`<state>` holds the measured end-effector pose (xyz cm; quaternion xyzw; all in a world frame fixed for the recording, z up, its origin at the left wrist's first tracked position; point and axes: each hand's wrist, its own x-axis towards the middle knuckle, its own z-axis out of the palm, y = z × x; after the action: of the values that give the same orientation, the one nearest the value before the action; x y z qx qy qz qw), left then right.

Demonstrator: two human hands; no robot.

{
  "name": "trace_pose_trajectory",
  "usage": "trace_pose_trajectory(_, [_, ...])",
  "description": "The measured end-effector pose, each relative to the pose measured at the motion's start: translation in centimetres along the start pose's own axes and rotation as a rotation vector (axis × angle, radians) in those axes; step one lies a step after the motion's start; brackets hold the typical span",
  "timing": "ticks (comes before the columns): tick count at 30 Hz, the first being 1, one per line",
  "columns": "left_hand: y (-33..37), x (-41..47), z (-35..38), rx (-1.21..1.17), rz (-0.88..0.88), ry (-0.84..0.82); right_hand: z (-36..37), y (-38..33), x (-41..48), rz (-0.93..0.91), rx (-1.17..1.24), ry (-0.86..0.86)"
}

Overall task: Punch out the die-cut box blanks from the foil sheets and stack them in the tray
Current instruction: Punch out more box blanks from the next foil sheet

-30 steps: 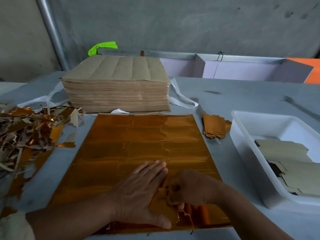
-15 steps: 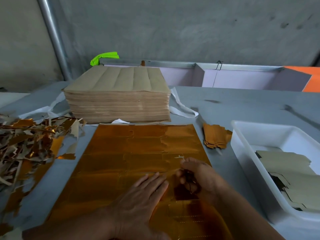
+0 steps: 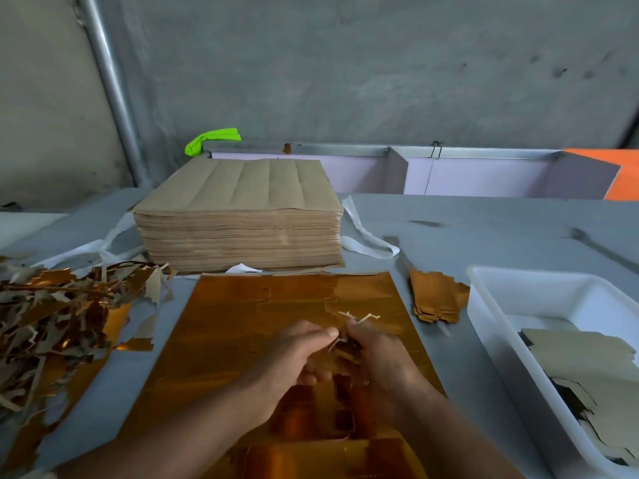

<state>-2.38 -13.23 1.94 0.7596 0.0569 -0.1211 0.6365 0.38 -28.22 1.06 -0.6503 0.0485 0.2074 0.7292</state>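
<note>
Gold foil sheet [image 3: 262, 316] lies flat beneath both hands, left hand [image 3: 294, 361] and right hand [image 3: 378, 354] hovering together, curled fingers pinching a ragged scrap strip [image 3: 345, 337] just above it.

Two hands show, one left hand [image 3: 294, 361] and one right hand [image 3: 377, 357], with one thin scrap strip [image 3: 359, 318] pinched between them. There is one gold foil sheet [image 3: 259, 323], one tall stack of brown sheets [image 3: 238, 219], one white tray [image 3: 484, 305], one small pile of gold blanks [image 3: 437, 299], one scrap heap [image 3: 58, 316] and one green object [image 3: 211, 140]; the brown blanks in the tray [image 3: 581, 357] overlap too much to count
</note>
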Motion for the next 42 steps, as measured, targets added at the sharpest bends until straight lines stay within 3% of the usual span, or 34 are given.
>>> trace_pose_trajectory(8, [-0.2, 2.0, 1.2, -0.428, -0.132, -0.050, 1.6, -0.7, 1.2, -0.067, 0.059, -0.059])
trace_pose_trajectory(18, [-1.3, 3.5, -0.5, -0.454, -0.118, 0.066, 3.3, -0.9, 3.1, -0.113, -0.130, -0.131])
trace_pose_trajectory(21, [-1.1, 4.1, -2.0, -0.438, -0.119, 0.095, 3.2, -1.2, 3.8, -0.113, -0.087, -0.120])
trace_pose_trajectory(25, [-1.5, 4.8, -4.6, -0.429, -0.122, 0.187, 1.8, -0.3, 5.5, -0.305, -0.427, 0.017])
trace_pose_trajectory(28, [-2.1, 5.0, -6.4, -0.409, -0.131, 0.267, 0.8, 0.8, 6.2, -0.401, -0.999, -0.048])
trace_pose_trajectory(31, [-2.6, 5.4, -8.4, -0.378, -0.138, 0.342, 0.8, 2.7, 7.0, -0.373, -1.482, -0.099])
trace_pose_trajectory(37, [-3.6, 6.2, -14.3, -0.242, -0.166, 0.541, 1.5, 3.4, 6.8, -0.380, -1.577, -0.036])
trace_pose_trajectory(42, [-4.6, 7.7, -20.4, 0.035, -0.229, 0.729, 2.0, 3.1, 6.6, -0.377, -1.621, -0.016])
